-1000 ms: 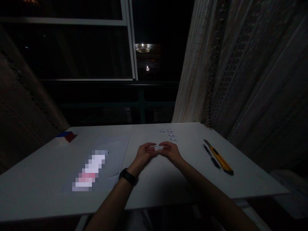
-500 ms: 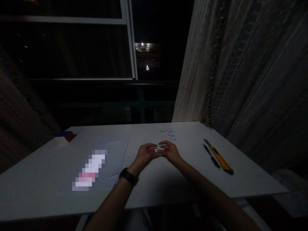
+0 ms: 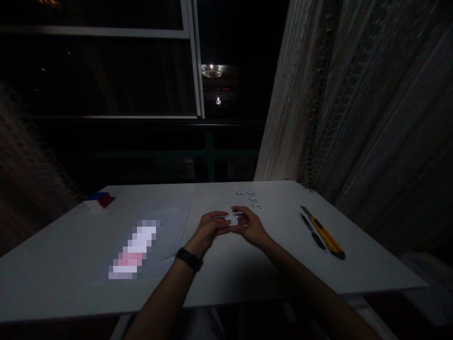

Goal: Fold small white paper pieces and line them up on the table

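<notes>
A small white piece of paper is pinched between my two hands over the middle of the white table. My left hand, with a dark band on its wrist, grips the paper's left side. At its right side the fingers of my right hand are closed on the same piece. My fingers cover part of the paper, so its full shape is hidden. Just beyond my hands lie several small paper pieces with dark marks.
On the right lie a yellow box cutter and a dark pen. Paper sheets spread at the left, partly under a pixelated patch. A blue, red and white cube sits at the far left. Curtains hang behind.
The paper between my hands has turned and shows more of its white face. My fingers have shifted their grip slightly. The objects on the table have stayed where they lay.
</notes>
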The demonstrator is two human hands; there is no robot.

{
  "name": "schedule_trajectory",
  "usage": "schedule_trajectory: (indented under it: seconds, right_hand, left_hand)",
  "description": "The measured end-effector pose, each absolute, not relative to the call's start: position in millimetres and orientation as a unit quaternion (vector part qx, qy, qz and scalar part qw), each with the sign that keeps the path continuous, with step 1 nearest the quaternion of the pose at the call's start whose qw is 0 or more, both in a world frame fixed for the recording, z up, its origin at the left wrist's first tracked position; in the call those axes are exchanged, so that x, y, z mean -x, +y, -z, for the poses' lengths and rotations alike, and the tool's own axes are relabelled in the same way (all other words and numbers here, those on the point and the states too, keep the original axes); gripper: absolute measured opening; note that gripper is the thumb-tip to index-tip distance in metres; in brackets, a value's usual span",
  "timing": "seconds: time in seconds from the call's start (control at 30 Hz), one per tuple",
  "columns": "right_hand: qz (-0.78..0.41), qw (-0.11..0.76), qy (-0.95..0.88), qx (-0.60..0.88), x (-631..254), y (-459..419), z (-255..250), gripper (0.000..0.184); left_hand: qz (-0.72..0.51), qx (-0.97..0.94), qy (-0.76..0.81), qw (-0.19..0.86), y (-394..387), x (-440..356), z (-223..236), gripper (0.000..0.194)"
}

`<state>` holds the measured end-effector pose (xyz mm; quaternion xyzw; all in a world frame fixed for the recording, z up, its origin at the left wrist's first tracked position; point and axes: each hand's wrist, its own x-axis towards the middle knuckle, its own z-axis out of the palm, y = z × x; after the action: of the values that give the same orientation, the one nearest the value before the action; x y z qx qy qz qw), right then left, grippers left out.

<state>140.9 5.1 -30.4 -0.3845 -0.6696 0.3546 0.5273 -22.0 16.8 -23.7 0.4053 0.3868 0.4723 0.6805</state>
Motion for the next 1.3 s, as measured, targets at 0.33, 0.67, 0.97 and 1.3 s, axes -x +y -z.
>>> schedule_trajectory:
  seconds: [0.33, 0.67, 0.97, 1.3]
  right_hand:
    - [-0.307, 0.507, -0.685, 0.424, -142.3, 9.4, 31.8, 0.024]
    - [-0.395, 0.492, -0.623, 0.462, -142.0, 11.9, 33.9, 0.033]
    - [-0.446, 0.489, -0.598, 0.451, -138.1, 6.1, 29.7, 0.048]
    - [-0.442, 0.485, -0.609, 0.445, -140.3, 9.1, 34.3, 0.046]
  left_hand:
    - [-0.442, -0.423, 0.377, 0.696, 13.3, 17.2, 19.3, 0.03]
    - [-0.458, -0.494, 0.402, 0.621, 15.4, 13.3, 19.8, 0.035]
    - [-0.472, -0.502, 0.394, 0.609, 15.0, 13.1, 21.7, 0.03]
    - [-0.469, -0.512, 0.381, 0.611, 12.0, 13.3, 16.1, 0.042]
